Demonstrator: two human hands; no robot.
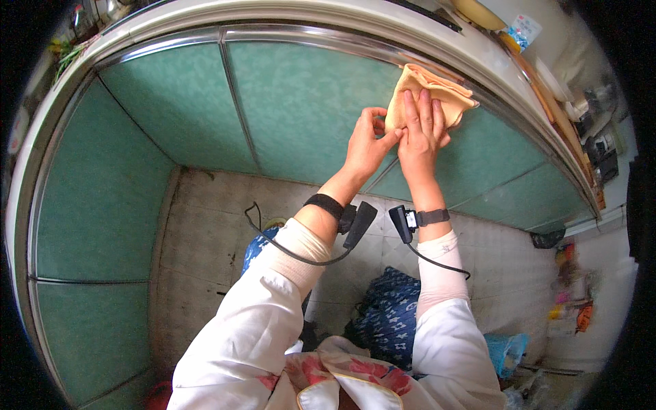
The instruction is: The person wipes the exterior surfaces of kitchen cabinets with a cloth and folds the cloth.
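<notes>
A folded yellow-orange cloth [400, 102] lies against the upper part of the green cabinet doors [312, 87], close under their metal top rail [318, 36]. My right hand [423, 138] is spread over the cloth, with its fingers on the front of it and the thumb side partly hidden. Around the cloth's lower left edge, my left hand [369, 141] has its fingers and thumb curled, gripping that edge. Both wrists carry black straps with small devices and cables.
Above the doors runs a pale countertop edge [179, 15]. At the right, a wooden board [543, 97], a yellow bowl [479, 13] and a blue-white packet [524, 32] stand on the counter. Grey floor tiles [205, 225] lie below. A blue basket [505, 353] sits at lower right.
</notes>
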